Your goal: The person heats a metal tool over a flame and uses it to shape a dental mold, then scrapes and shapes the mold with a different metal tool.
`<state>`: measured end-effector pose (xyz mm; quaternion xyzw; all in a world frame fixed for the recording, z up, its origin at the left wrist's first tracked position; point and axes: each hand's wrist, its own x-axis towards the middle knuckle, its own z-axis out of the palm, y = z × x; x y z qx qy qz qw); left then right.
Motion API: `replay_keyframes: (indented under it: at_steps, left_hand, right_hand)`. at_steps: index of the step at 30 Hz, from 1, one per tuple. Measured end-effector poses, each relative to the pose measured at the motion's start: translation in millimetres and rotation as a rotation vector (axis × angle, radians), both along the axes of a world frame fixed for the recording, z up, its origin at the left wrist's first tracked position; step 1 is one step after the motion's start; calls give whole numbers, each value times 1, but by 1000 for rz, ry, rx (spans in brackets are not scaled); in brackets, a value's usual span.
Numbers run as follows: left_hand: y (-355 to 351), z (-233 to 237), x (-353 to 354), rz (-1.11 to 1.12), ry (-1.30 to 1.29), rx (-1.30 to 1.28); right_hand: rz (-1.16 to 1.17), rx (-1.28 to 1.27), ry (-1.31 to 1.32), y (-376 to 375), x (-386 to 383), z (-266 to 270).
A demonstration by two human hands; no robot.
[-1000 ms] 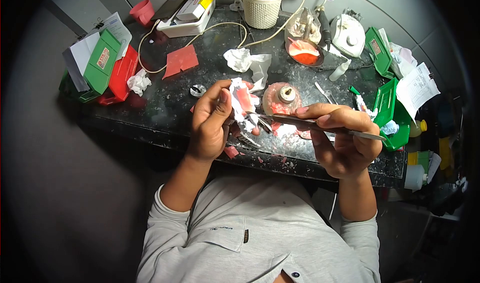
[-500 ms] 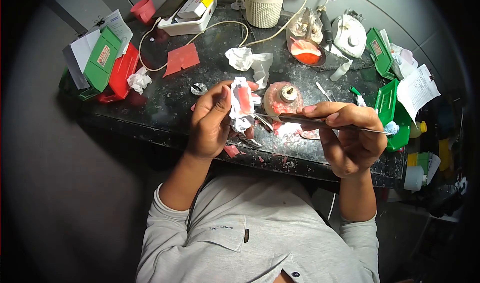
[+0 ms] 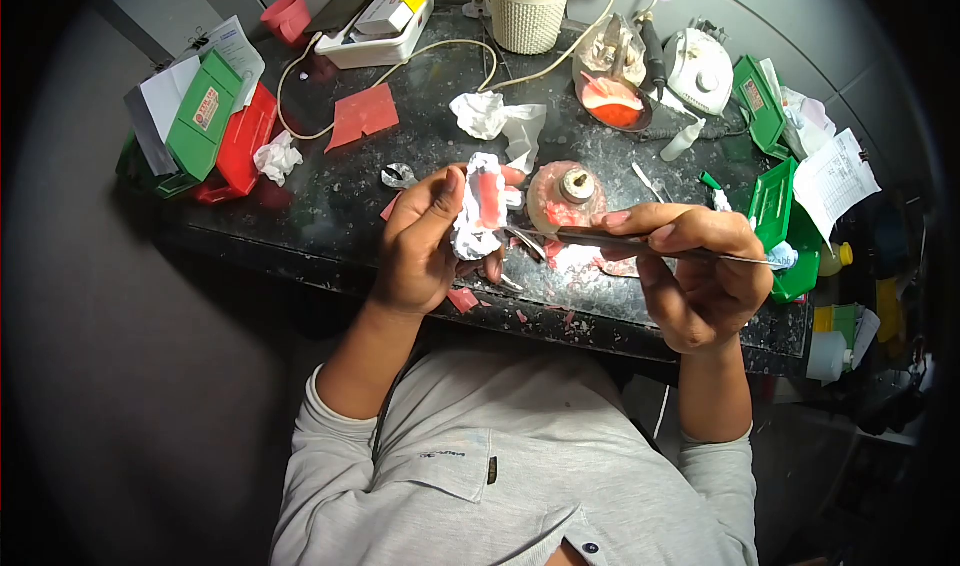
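Note:
My left hand (image 3: 420, 241) is closed around a white plaster dental cast (image 3: 472, 240), raised over the front of the bench. A strip of pink wax (image 3: 490, 202) lies along the cast's face. Between the thumb and fingers of my right hand (image 3: 708, 271) is a wax knife (image 3: 610, 239) with a dark handle and a thin metal end at each side. Its left tip is right at the lower edge of the pink wax. Just behind the knife stands a wax-spattered spirit lamp (image 3: 545, 206), no flame showing.
Pink wax scraps and shavings litter the bench front, with a wax sheet (image 3: 362, 118) at back left. Crumpled tissue (image 3: 480, 116) lies behind the cast. Green boxes (image 3: 772, 201) stand at right, a dish of orange-pink material (image 3: 615, 106) behind, and a cream basket (image 3: 528, 16) farther back.
The cast has turned and tilted slightly in my left hand, so its wax strip looks narrower. My right hand and the wax knife have hardly moved.

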<state>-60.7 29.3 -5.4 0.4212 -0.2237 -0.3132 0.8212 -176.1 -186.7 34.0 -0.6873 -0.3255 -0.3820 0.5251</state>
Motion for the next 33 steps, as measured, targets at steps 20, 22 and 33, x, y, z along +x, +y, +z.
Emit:
replay_keyframes:
  at_steps: [20,22,33]
  left_hand:
    - [-1,-8,5,29,-86,69]
    - [-1,-7,4,29,-88,74]
    - [-1,-3,2,-6,-30,66]
  right_hand:
    - [-578,93,118,-34,-3,12]
    - [-547,99,131,-35,-3,11]
    - [-299,304,235,-24,-12,17]
